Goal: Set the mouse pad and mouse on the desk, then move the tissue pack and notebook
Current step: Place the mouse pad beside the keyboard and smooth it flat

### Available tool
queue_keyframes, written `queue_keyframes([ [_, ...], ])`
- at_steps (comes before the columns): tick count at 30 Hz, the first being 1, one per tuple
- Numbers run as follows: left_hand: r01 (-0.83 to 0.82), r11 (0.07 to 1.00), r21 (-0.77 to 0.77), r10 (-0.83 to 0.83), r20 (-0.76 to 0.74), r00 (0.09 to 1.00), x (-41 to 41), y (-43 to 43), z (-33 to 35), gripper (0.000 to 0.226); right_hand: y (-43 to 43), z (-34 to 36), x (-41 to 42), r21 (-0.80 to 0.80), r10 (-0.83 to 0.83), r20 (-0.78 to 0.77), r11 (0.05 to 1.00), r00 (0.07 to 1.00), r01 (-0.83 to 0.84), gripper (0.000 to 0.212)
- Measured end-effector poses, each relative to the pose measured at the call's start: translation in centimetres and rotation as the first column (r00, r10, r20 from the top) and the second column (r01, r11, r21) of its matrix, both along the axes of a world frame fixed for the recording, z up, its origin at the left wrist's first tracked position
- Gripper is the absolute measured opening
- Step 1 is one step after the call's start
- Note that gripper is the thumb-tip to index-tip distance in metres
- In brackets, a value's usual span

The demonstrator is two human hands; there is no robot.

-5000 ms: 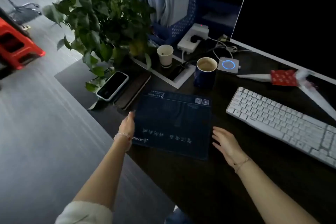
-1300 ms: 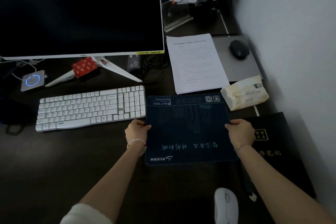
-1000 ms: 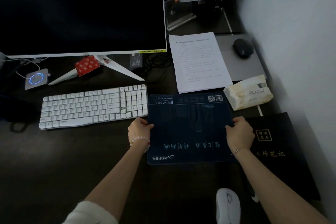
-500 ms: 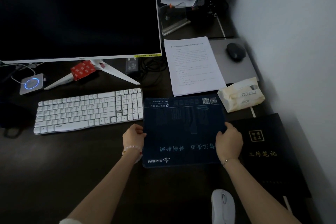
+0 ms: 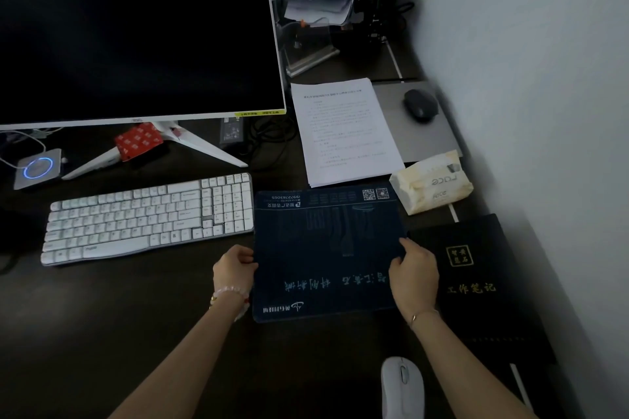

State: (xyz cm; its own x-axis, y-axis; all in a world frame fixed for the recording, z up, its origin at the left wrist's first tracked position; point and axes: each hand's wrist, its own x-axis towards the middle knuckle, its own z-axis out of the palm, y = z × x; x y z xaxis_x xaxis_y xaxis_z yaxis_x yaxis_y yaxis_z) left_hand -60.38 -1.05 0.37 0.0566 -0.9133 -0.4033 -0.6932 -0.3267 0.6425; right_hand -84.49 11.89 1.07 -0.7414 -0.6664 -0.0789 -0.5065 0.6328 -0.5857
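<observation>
While the pad is settling flat between keyboard and notebook, having shifted only slightly, left hand and right hand are still pinching its side edges, placement nearly finished.

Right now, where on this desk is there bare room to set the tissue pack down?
Bare dark desk lies in front of the white keyboard, left of the navy mouse pad. The right side is crowded: cream tissue pack, black notebook, printed paper sheet and white mouse leave only slivers.
</observation>
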Motion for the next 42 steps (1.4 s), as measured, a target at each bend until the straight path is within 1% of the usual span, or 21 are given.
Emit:
queue_keyframes([
  [2, -0.007, 1.0, 0.004, 0.007, -0.005, 1.0, 0.0, 0.1, 0.1, 0.022, -0.4, -0.1, 0.0, -0.021, 0.068, -0.01, 0.997, 0.998, -0.069, 0.038],
  [5, -0.02, 1.0, 0.013, 0.02, -0.018, 1.0, -0.1, 0.1, 0.1, 0.022, -1.5, -0.4, 0.2, 0.007, 0.242, -0.011, 0.97, 0.97, -0.242, 0.042],
  [9, -0.016, 1.0, 0.022, 0.016, -0.021, 1.0, 0.0, -0.1, 0.0, 0.017, -4.9, -1.3, 0.4, 0.119, 0.491, -0.051, 0.868, 0.87, -0.483, 0.051],
  [12, -0.013, 1.0, 0.018, 0.014, -0.021, 1.0, 0.0, -0.3, -0.2, 0.015, -8.2, -2.4, -0.1, 0.242, 0.598, -0.062, 0.786, 0.799, -0.569, 0.055],
  [14, -0.003, 1.0, 0.025, 0.003, -0.023, 1.0, 0.1, 0.1, -0.1, 0.014, -9.2, -2.9, -0.6, 0.31, 0.637, -0.087, 0.748, 0.766, -0.587, 0.056],
  [16, -0.006, 1.0, 0.027, 0.007, -0.028, 1.0, 0.2, 0.0, -0.3, 0.017, -10.2, -3.5, -1.4, 0.325, 0.639, -0.123, 0.748, 0.759, -0.578, 0.057],
  [20, -0.02, 0.999, 0.044, 0.022, -0.048, 0.999, 0.2, -0.1, -0.2, 0.021, -10.4, -4.1, -3.7, 0.307, 0.525, -0.137, 0.829, 0.84, -0.468, 0.06],
  [25, -0.028, 0.999, 0.023, 0.029, -0.063, 0.998, 0.3, 0.0, 0.0, 0.025, -9.5, -5.1, -4.5, 0.336, 0.451, -0.206, 0.866, 0.869, -0.369, 0.077],
  [27, -0.014, 1.0, 0.026, 0.016, -0.066, 0.998, 0.3, 0.0, 0.2, 0.025, -9.5, -5.4, -4.4, 0.333, 0.44, -0.232, 0.874, 0.868, -0.354, 0.079],
  [28, 0.016, 1.0, 0.008, -0.016, -0.045, 0.999, 0.2, 0.0, 0.5, 0.021, -9.5, -5.5, -4.4, 0.329, 0.437, -0.244, 0.877, 0.866, -0.35, 0.079],
  [29, 0.074, 0.997, -0.016, -0.074, 0.02, 0.997, 0.1, 0.0, 0.8, 0.017, -9.5, -5.6, -4.4, 0.326, 0.437, -0.256, 0.879, 0.862, -0.348, 0.079],
  [30, 0.166, 0.985, -0.053, -0.157, 0.137, 0.978, -0.1, 0.0, 0.9, 0.018, -9.5, -5.7, -4.5, 0.328, 0.439, -0.264, 0.878, 0.858, -0.349, 0.079],
  [31, 0.286, 0.953, -0.1, -0.249, 0.283, 0.926, -0.6, 0.2, 1.1, 0.025, -9.5, -5.8, -4.5, 0.331, 0.444, -0.268, 0.876, 0.855, -0.351, 0.08],
  [32, 0.418, 0.897, -0.146, -0.327, 0.418, 0.847, -1.3, 0.3, 1.1, 0.035, -9.5, -5.8, -4.5, 0.332, 0.444, -0.266, 0.875, 0.856, -0.351, 0.08],
  [33, 0.534, 0.82, -0.205, -0.377, 0.509, 0.774, -2.3, 0.4, 1.2, 0.042, -9.5, -5.8, -4.5, 0.329, 0.442, -0.266, 0.877, 0.856, -0.351, 0.08],
  [35, 0.687, 0.673, -0.275, -0.468, 0.561, 0.683, -4.6, 0.1, 0.7, 0.049, -9.5, -5.8, -4.5, 0.321, 0.437, -0.272, 0.881, 0.858, -0.347, 0.081],
  [36, 0.732, 0.632, -0.256, -0.538, 0.535, 0.651, -5.6, -0.2, 0.1, 0.052, -9.5, -5.8, -4.4, 0.32, 0.436, -0.274, 0.882, 0.857, -0.346, 0.083],
  [38, 0.73, 0.678, -0.084, -0.623, 0.46, 0.632, -6.9, -1.0, -1.1, 0.059, -9.4, -5.8, -4.4, 0.315, 0.434, -0.276, 0.884, 0.858, -0.345, 0.086],
  [39, 0.71, 0.701, -0.059, -0.613, 0.459, 0.643, -7.1, -1.3, -1.7, 0.067, -9.4, -5.8, -4.4, 0.314, 0.432, -0.275, 0.885, 0.859, -0.344, 0.085],
  [40, 0.705, 0.706, -0.075, -0.586, 0.497, 0.64, -7.1, -1.6, -2.3, 0.073, -9.4, -5.9, -4.5, 0.315, 0.43, -0.27, 0.885, 0.861, -0.343, 0.084],
  [42, 0.674, 0.734, -0.09, -0.532, 0.541, 0.651, -7.1, -2.0, -2.7, 0.076, -9.4, -5.9, -4.4, 0.311, 0.431, -0.276, 0.886, 0.859, -0.344, 0.085],
])
